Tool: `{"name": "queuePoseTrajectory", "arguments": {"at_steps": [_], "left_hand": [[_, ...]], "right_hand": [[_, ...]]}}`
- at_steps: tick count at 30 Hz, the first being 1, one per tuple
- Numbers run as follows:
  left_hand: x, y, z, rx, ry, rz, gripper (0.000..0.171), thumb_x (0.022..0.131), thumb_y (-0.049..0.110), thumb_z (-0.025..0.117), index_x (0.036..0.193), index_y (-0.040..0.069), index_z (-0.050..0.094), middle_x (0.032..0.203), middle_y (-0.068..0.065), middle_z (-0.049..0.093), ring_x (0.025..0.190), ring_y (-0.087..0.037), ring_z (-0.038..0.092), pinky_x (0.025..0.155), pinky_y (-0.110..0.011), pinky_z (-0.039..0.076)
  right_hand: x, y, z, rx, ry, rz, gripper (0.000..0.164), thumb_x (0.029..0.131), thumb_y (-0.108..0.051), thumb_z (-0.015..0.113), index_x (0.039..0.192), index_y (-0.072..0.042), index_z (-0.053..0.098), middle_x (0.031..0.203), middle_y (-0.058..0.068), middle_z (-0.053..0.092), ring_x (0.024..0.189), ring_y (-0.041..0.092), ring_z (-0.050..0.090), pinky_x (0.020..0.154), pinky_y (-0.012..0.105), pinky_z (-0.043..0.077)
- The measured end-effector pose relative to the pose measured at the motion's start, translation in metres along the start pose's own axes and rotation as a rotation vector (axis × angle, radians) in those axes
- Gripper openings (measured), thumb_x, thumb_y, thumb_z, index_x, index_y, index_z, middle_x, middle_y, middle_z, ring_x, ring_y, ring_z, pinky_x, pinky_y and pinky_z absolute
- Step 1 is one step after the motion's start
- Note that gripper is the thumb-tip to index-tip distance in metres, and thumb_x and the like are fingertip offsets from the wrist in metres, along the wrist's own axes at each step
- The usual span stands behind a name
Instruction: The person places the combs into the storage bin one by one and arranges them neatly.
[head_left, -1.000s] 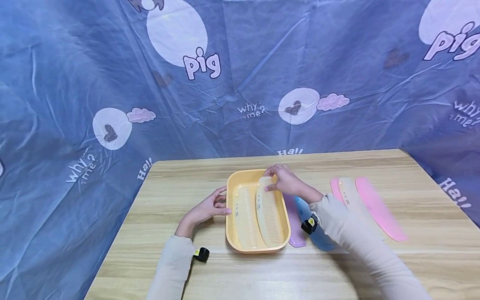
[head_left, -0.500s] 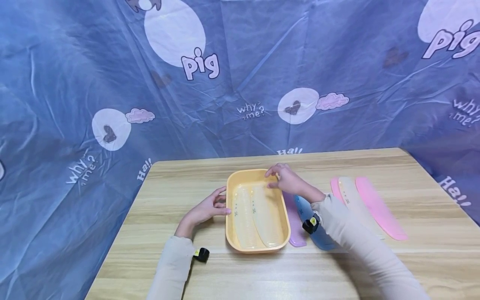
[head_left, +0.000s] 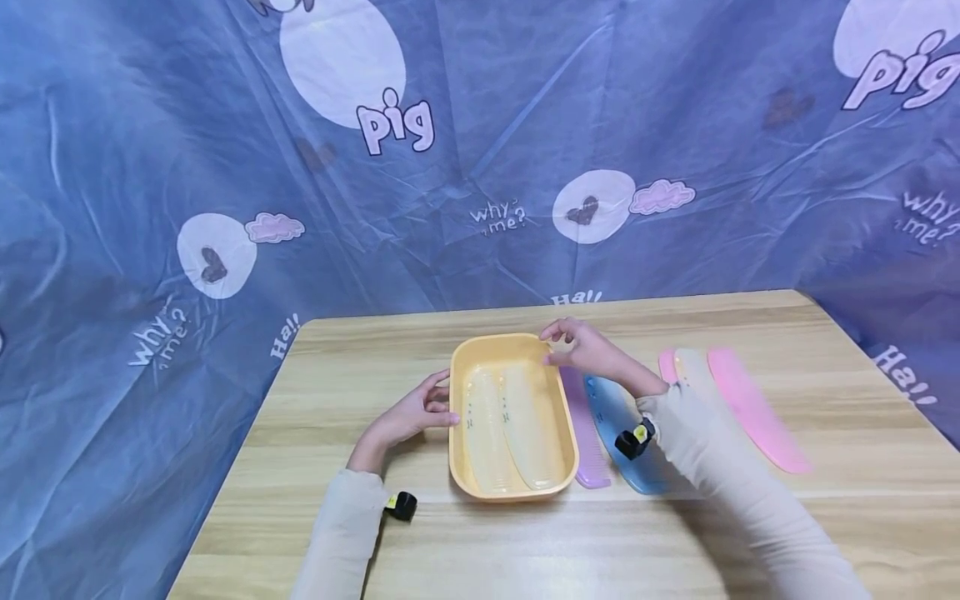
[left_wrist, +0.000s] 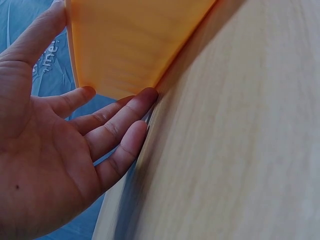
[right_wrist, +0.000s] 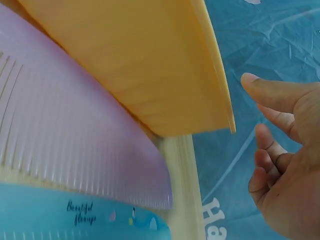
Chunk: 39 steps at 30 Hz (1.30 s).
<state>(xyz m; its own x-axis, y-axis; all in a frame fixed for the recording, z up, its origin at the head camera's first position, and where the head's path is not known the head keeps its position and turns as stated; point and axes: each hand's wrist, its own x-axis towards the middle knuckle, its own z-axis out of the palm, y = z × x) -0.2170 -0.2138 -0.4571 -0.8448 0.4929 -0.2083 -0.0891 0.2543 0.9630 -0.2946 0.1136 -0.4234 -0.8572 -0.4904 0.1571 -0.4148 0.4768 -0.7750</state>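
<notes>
Two pale cream combs, a left comb [head_left: 489,429] and a right comb [head_left: 528,425], lie side by side in a yellow plastic tray [head_left: 504,493]. My left hand [head_left: 408,418] is at the tray's left side. In the left wrist view, its thumb reaches the rim and its extended fingers [left_wrist: 112,131] touch or nearly touch the outer wall. My right hand [head_left: 588,348] hovers by the tray's far right corner and holds nothing. The right wrist view has its thumb and fingers apart, clear of the tray wall [right_wrist: 150,65].
Right of the tray lie a purple comb [head_left: 583,433] and a blue comb [head_left: 617,433], partly under the right wrist. Farther right are a pink comb [head_left: 753,408], a cream comb [head_left: 693,367] and another pink comb [head_left: 667,365]. A blue printed cloth [head_left: 450,167] hangs behind the wooden table [head_left: 360,350].
My right hand has let go of the right cream comb, which now lies flat in the tray. That hand has risen and moved right, out past the rim. My left hand has stayed in place.
</notes>
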Motion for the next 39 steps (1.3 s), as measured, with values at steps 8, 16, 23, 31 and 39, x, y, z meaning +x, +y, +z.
{"name": "queuePoseTrajectory", "arguments": {"at_steps": [8, 16, 23, 31, 39], "left_hand": [[0.000, 0.002, 0.000, 0.000, 0.005, -0.017, 0.099, 0.082, 0.025, 0.078, 0.155, 0.011, 0.013, 0.150, -0.026, 0.036, 0.127, -0.038, 0.051, 0.107, -0.043, 0.044], [0.000, 0.001, 0.000, -0.007, -0.003, -0.002, 0.098, 0.082, 0.024, 0.077, 0.155, 0.010, 0.013, 0.149, -0.027, 0.036, 0.127, -0.040, 0.051, 0.105, -0.041, 0.046], [0.000, 0.000, 0.000, -0.013, -0.005, 0.004, 0.098, 0.082, 0.026, 0.078, 0.155, 0.010, 0.014, 0.149, -0.027, 0.036, 0.126, -0.041, 0.051, 0.104, -0.041, 0.046], [0.000, -0.001, 0.000, -0.005, -0.010, 0.005, 0.096, 0.083, 0.025, 0.077, 0.155, 0.011, 0.014, 0.150, -0.027, 0.035, 0.126, -0.040, 0.052, 0.105, -0.042, 0.046], [0.001, -0.002, 0.000, 0.017, -0.009, 0.012, 0.096, 0.084, 0.025, 0.076, 0.155, 0.011, 0.013, 0.150, -0.027, 0.035, 0.123, -0.038, 0.054, 0.106, -0.043, 0.045]], "right_hand": [[-0.012, 0.010, -0.018, 0.056, -0.040, 0.032, 0.038, 0.082, -0.005, 0.072, 0.115, 0.009, 0.057, 0.113, 0.029, 0.057, 0.101, 0.038, 0.049, 0.087, 0.042, 0.041], [-0.026, 0.026, -0.034, 0.053, -0.091, 0.066, 0.045, 0.084, -0.005, 0.072, 0.120, 0.011, 0.052, 0.123, 0.030, 0.052, 0.104, 0.042, 0.047, 0.089, 0.047, 0.043], [-0.037, 0.040, -0.040, 0.003, -0.115, 0.083, 0.047, 0.083, -0.004, 0.072, 0.121, 0.014, 0.051, 0.120, 0.031, 0.054, 0.106, 0.041, 0.051, 0.091, 0.043, 0.043], [-0.045, 0.053, -0.040, -0.006, -0.149, 0.139, 0.052, 0.081, -0.009, 0.075, 0.123, 0.011, 0.052, 0.114, 0.028, 0.057, 0.103, 0.037, 0.053, 0.091, 0.045, 0.045], [-0.048, 0.063, -0.039, -0.068, -0.194, 0.097, 0.058, 0.077, -0.010, 0.078, 0.124, 0.015, 0.053, 0.117, 0.031, 0.060, 0.104, 0.040, 0.056, 0.095, 0.055, 0.045]]}}
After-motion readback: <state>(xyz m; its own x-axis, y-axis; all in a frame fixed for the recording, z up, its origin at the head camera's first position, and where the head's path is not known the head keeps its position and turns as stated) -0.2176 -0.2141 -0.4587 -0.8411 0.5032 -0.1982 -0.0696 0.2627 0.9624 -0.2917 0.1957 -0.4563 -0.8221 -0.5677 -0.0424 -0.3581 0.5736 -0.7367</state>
